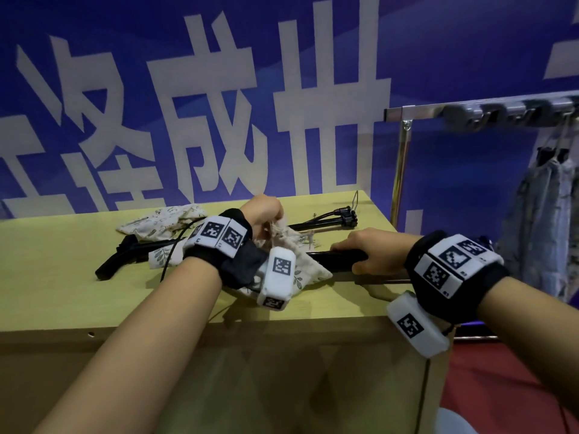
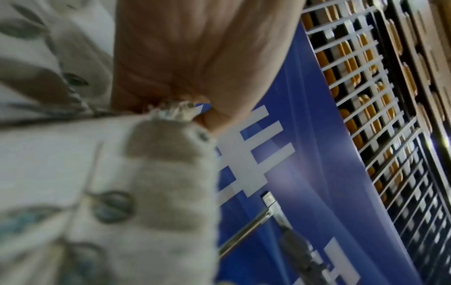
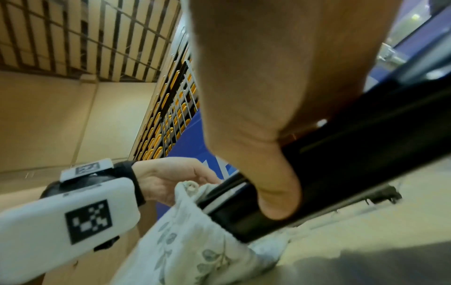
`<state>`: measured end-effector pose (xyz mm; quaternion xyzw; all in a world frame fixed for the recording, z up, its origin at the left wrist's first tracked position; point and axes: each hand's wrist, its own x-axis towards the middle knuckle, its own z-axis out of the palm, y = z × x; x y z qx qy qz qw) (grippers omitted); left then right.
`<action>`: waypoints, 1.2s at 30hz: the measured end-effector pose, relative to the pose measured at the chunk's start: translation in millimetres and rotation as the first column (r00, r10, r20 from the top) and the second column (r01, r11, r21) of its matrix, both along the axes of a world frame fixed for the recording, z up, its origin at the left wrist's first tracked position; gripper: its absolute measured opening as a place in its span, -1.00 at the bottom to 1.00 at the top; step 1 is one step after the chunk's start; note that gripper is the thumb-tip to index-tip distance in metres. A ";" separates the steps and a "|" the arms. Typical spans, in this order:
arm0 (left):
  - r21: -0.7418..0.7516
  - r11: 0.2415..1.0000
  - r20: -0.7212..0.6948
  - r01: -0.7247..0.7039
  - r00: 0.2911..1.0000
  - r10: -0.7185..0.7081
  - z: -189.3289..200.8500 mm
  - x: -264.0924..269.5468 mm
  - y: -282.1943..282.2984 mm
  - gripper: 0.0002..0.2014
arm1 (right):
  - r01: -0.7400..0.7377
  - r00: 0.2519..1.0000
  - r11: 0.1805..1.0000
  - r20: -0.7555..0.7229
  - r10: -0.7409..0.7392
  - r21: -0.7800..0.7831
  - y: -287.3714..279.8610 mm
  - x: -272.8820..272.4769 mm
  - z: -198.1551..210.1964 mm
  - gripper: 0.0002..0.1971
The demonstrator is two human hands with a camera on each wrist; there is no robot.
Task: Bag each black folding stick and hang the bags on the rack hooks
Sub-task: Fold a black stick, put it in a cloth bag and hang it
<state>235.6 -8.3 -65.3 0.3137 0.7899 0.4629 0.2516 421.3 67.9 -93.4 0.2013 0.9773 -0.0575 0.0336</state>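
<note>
My right hand [image 1: 363,252] grips a black folding stick [image 1: 332,255] [image 3: 341,154], whose far end sits inside the mouth of a cream leaf-print cloth bag [image 1: 300,261] [image 3: 195,241] on the table. My left hand [image 1: 266,214] [image 3: 171,179] pinches the bag's rim [image 2: 171,110] and holds the mouth up. A second black folding stick [image 1: 322,222] lies behind the hands. Another black stick [image 1: 125,255] lies to the left. A second cream bag [image 1: 156,222] lies flat at the back left.
The yellow-green table [image 1: 62,277] ends close to my right wrist. A metal rack [image 1: 404,145] with grey hooks [image 1: 507,115] stands at the right, and a patterned bag [image 1: 545,214] hangs from it. A blue banner [image 1: 188,89] stands behind the table.
</note>
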 end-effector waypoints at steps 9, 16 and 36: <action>-0.289 0.948 -0.381 -0.131 0.924 0.011 -9.8 -20.5 -4.5 -0.85 | -0.049 0.996 0.977 -0.068 0.065 0.209 -3.0 3.7 7.2 -0.53; -0.307 0.949 -0.235 -0.065 0.972 -0.010 -5.6 -23.4 -10.1 -0.64 | -0.069 0.993 0.958 -0.074 0.092 0.277 2.0 2.4 8.3 -0.47; -0.090 0.987 -0.504 -0.132 0.861 0.070 18.9 -46.3 6.3 -0.84 | -0.186 0.962 0.790 -0.056 0.267 0.584 0.8 -5.0 16.4 -0.36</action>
